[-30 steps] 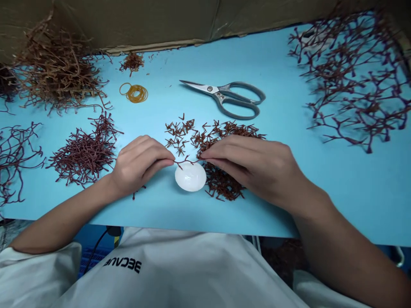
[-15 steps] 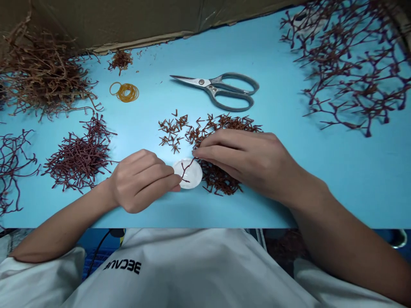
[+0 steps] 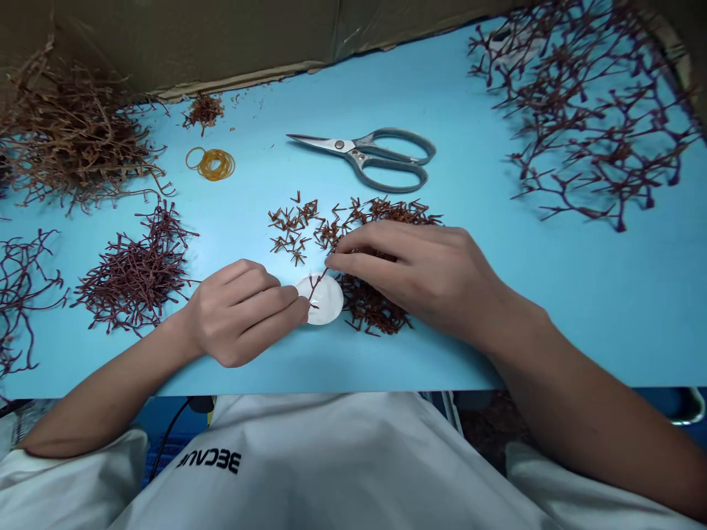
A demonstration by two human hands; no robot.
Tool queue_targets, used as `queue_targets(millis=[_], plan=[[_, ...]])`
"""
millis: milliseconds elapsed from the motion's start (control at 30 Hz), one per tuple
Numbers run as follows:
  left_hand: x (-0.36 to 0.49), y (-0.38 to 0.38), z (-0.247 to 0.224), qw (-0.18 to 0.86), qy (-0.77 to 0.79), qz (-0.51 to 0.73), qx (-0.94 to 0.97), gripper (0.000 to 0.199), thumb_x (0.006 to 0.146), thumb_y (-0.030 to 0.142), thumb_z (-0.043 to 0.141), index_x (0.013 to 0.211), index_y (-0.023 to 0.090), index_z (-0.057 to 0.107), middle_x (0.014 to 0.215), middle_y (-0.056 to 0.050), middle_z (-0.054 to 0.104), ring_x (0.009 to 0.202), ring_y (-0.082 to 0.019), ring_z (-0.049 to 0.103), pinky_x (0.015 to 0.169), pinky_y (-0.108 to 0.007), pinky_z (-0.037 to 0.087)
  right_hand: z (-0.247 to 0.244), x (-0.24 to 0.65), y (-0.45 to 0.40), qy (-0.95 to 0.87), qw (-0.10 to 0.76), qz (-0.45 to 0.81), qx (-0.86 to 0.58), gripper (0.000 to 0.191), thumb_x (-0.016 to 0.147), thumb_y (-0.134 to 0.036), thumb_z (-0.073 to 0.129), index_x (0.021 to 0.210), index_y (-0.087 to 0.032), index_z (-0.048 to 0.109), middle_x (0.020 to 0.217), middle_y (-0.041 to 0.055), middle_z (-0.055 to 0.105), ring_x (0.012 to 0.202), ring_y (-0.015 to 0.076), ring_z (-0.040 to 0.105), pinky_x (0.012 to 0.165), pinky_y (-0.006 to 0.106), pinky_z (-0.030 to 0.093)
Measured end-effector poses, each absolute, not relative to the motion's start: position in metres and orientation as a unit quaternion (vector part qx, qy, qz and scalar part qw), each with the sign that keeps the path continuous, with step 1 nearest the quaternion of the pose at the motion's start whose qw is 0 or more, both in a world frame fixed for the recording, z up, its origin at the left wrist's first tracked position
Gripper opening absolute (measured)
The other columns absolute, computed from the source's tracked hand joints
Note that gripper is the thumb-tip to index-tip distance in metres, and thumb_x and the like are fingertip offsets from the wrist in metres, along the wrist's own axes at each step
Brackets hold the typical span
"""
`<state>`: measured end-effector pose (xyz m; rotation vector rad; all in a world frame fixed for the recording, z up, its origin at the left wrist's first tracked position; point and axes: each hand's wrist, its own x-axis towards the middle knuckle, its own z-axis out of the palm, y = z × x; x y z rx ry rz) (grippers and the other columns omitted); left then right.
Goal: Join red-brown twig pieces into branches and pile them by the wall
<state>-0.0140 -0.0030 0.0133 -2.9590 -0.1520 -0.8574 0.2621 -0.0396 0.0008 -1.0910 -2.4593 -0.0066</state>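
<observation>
My left hand (image 3: 248, 313) is closed, thumb and forefinger pinching the lower end of a thin brown forked twig (image 3: 316, 285). With its fingertips together, my right hand (image 3: 409, 272) grips the upper end of the same twig. Beneath the twig lies a small round white dish (image 3: 328, 300) on the blue table. A heap of short brown twig pieces (image 3: 378, 313) is partly hidden under my right hand. Smaller loose bits (image 3: 292, 224) are scattered just behind the dish.
Scissors (image 3: 364, 156) lie behind the heap, blades pointing left. To the left are yellow rubber bands (image 3: 214, 164), a pile of purplish twigs (image 3: 135, 276) and a tangled brown bundle (image 3: 82, 132). Branched stems (image 3: 596, 125) spread at the right; cardboard (image 3: 221, 37) borders the back.
Both hands stay on the twig over the dish. My right fingertips are slightly higher relative to the dish, and the view has shifted a little.
</observation>
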Motion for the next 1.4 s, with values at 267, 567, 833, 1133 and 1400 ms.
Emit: queue_targets(millis=[267,567,833,1133,1400], plan=[[-0.013,-0.003,0.006,0.033,-0.039,-0.301,-0.952,0.005,0.099,0.015,0.07,0.096,0.015,0.074,0.09,-0.006,0.08,0.072,-0.016,0.064,0.06,-0.034,0.05,-0.002,0.26,-0.04,-0.895,0.202,-0.028,-0.397,0.029,0.109,-0.014,0.046,0.114,-0.022,0.073,0.109,0.0021,0.081,0.091,0.0157,0.071,0.07,0.027,0.045],[-0.012,-0.003,0.006,0.044,-0.054,-0.301,-0.951,0.004,0.1,0.016,0.07,0.097,0.018,0.073,0.087,-0.005,0.081,0.068,-0.015,0.064,0.063,-0.033,0.053,0.002,0.261,-0.038,-0.894,0.212,-0.043,-0.392,0.028,0.107,-0.011,0.051,0.113,-0.022,0.075,0.108,0.0025,0.082,0.09,0.0164,0.074,0.067,0.028,0.047],[-0.024,-0.006,0.015,0.017,-0.084,-0.288,-0.954,0.005,0.103,0.017,0.067,0.105,0.018,0.072,0.091,-0.005,0.081,0.075,-0.016,0.067,0.067,-0.032,0.055,-0.001,0.264,-0.037,-0.885,0.278,-0.03,-0.372,0.024,0.105,-0.01,0.057,0.116,-0.021,0.076,0.108,0.0036,0.083,0.091,0.0156,0.074,0.072,0.026,0.051],[-0.022,-0.004,0.008,0.014,-0.074,-0.292,-0.953,0.003,0.101,0.016,0.069,0.101,0.016,0.072,0.087,-0.006,0.08,0.069,-0.017,0.065,0.063,-0.034,0.054,0.0,0.261,-0.038,-0.898,0.215,-0.009,-0.383,0.028,0.109,-0.013,0.049,0.114,-0.023,0.075,0.11,0.0026,0.081,0.092,0.0146,0.072,0.072,0.025,0.049],[-0.021,-0.003,0.005,0.011,-0.07,-0.288,-0.955,0.004,0.1,0.014,0.07,0.102,0.015,0.073,0.091,-0.008,0.081,0.072,-0.017,0.067,0.065,-0.034,0.053,-0.005,0.259,-0.035,-0.889,0.256,-0.019,-0.379,0.025,0.105,-0.012,0.057,0.113,-0.023,0.077,0.105,0.0037,0.082,0.088,0.0157,0.071,0.072,0.027,0.051]])
